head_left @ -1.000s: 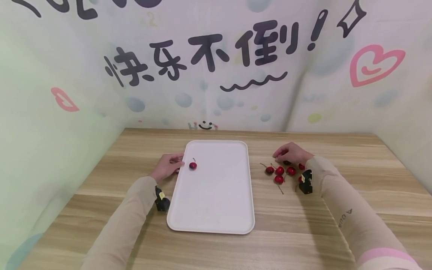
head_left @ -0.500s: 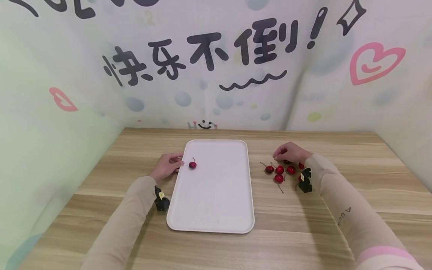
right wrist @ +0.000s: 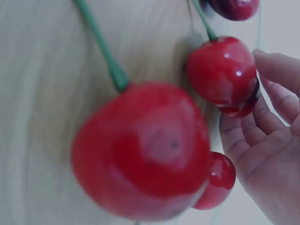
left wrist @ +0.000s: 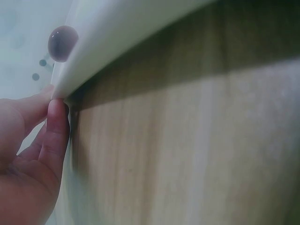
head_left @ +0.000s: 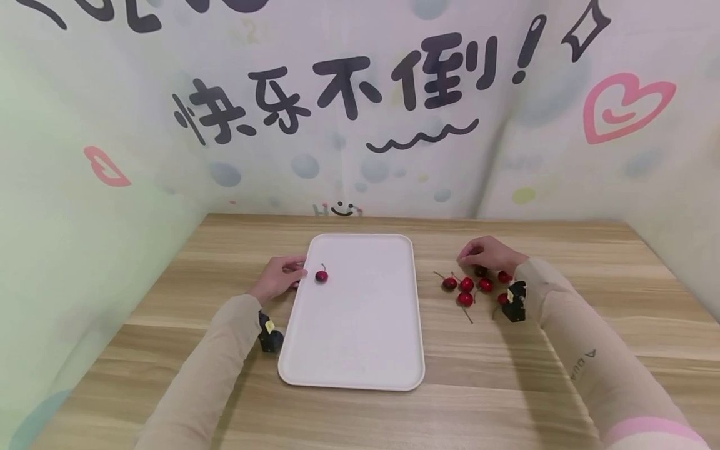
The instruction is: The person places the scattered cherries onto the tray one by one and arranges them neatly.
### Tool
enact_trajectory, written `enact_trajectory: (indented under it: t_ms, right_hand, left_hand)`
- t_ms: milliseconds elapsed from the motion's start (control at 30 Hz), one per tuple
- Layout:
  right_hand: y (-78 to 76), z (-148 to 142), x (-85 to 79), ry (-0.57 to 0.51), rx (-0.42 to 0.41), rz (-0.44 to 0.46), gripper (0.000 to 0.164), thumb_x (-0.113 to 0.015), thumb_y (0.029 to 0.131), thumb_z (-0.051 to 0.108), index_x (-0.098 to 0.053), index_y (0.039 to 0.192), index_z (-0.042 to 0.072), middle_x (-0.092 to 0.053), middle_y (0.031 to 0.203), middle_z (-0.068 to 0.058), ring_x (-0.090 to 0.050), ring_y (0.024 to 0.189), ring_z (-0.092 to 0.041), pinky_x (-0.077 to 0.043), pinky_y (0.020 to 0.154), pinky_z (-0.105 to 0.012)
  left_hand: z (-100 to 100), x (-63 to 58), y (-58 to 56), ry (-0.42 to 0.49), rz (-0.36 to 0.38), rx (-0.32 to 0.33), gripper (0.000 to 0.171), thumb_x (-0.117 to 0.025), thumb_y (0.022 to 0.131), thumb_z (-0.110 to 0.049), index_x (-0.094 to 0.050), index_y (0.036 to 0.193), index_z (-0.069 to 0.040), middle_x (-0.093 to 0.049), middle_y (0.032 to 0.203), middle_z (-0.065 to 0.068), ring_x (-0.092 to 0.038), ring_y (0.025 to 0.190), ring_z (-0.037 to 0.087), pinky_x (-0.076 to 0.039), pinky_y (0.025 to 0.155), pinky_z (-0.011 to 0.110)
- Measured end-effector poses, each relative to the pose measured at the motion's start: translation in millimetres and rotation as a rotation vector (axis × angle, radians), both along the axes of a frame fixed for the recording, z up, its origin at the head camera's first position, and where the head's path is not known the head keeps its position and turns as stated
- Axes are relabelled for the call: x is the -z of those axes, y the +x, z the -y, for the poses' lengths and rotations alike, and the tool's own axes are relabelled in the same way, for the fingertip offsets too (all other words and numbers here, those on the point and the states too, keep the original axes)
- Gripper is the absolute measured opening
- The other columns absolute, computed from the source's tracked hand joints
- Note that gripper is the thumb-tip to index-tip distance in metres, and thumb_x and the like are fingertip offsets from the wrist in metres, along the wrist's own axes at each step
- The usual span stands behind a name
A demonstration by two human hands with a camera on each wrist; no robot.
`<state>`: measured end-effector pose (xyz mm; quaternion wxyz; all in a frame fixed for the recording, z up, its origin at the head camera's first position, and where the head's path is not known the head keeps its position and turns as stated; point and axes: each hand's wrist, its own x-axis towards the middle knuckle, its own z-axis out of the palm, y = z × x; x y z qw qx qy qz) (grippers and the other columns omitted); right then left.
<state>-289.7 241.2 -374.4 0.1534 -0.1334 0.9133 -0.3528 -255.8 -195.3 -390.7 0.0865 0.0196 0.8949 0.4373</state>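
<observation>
Left hand (head_left: 279,277): fingertips pinch the white tray (head_left: 354,350) rim (one cherry (head_left: 321,275) inside). Right hand (head_left: 488,255): fingers loosely curled, holding nothing, hovering over loose cherries (head_left: 465,285) on the surface (head_left: 484,387).

You sit at a light wooden worktop (head_left: 360,419) with long grain lines running side to side. Pale walls close it in along the far edge and both side edges. The back wall (head_left: 349,162) carries large black handwritten characters (head_left: 337,94) with an exclamation mark, a wavy black line (head_left: 422,137) beneath, soft blue and yellow dots, and a small smiley (head_left: 344,210) near the worktop's far edge. A pink heart (head_left: 627,106) marks the right wall, a pink shape (head_left: 107,167) the greenish left wall. Light is even and soft.
</observation>
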Motion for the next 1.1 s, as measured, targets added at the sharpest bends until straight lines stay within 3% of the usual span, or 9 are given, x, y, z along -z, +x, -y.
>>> enact_trajectory:
  t_ms: [500, 700, 1100]
  right_hand:
    - [6.2, -2.6, -8.3, -0.055, -0.002, 0.006, 0.017, -0.055, 0.086, 0.002, -0.057, 0.099, -0.009, -0.060, 0.091, -0.014, -0.053, 0.080, -0.018, -0.045, 0.068, -0.026]
    - [8.3, -6.3, -5.7, -0.094, 0.017, 0.017, 0.023, -0.055, 0.087, 0.003, -0.056, 0.106, -0.011, -0.061, 0.095, -0.016, -0.056, 0.083, -0.017, -0.049, 0.073, -0.028]
    - [14.2, -3.6, -17.6, -0.208, 0.005, -0.006, 0.029, -0.052, 0.089, 0.003, -0.051, 0.113, -0.013, -0.055, 0.105, -0.026, -0.055, 0.096, -0.034, -0.050, 0.079, -0.031]
  left_hand:
    - [-1.1, 1.0, 0.9, -0.033, 0.005, -0.013, 0.043, -0.058, 0.088, -0.012, -0.047, 0.129, -0.003, -0.057, 0.106, 0.016, -0.054, 0.086, 0.023, -0.050, 0.072, 0.026]
    - [-1.0, 1.6, 1.4, -0.032, -0.005, -0.010, 0.042, -0.058, 0.088, -0.010, -0.048, 0.128, -0.002, -0.058, 0.106, 0.017, -0.055, 0.084, 0.022, -0.050, 0.069, 0.025]
    - [-0.5, 0.6, 2.1, -0.028, 0.001, -0.018, 0.042, -0.057, 0.088, -0.011, -0.048, 0.129, -0.003, -0.058, 0.106, 0.016, -0.054, 0.083, 0.021, -0.050, 0.072, 0.026]
